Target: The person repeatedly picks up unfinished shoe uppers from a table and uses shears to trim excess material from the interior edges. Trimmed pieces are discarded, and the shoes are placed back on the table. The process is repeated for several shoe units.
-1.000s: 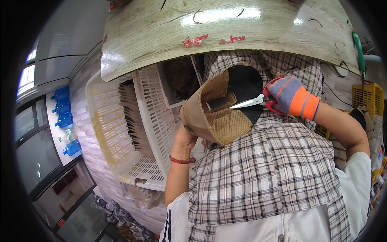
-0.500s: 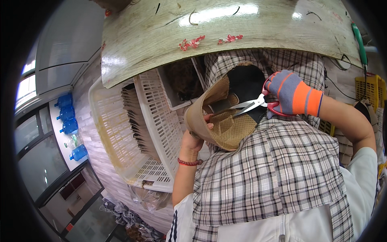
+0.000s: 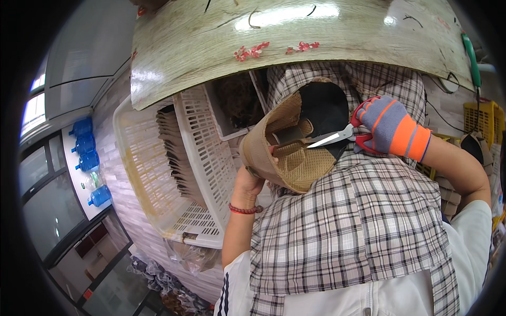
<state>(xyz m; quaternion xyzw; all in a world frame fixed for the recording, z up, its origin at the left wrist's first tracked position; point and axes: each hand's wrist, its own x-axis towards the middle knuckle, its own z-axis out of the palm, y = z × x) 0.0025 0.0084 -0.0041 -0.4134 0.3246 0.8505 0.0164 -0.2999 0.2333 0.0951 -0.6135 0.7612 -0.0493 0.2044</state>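
A tan, curved fabric piece with a woven inside and a black panel point(image 3: 284, 168) rests over my lap, its hollow side up. My bare left hand point(image 3: 254, 178) grips its left edge, thumb over the rim and the other fingers mostly hidden behind it. In an orange and grey glove, my right hand point(image 3: 387, 126) is closed round the red handles of a pair of scissors point(image 3: 337, 138). The blades lie nearly together, pointing left into the hollow of the piece, with their tips by an inner tan flap.
A wood-patterned table point(image 3: 184, 63) with loose dark strips spans the far side. Left of my lap, a white plastic basket point(image 3: 203, 152) holds a row of stacked tan pieces. Beside it sits a bin point(image 3: 237, 102) of brown scraps. A yellow crate point(image 3: 482, 118) stands at right.
The scissor blades have closed from spread to nearly together. My right hand has shifted slightly right and down with them; my left hand keeps its hold on the fabric piece.
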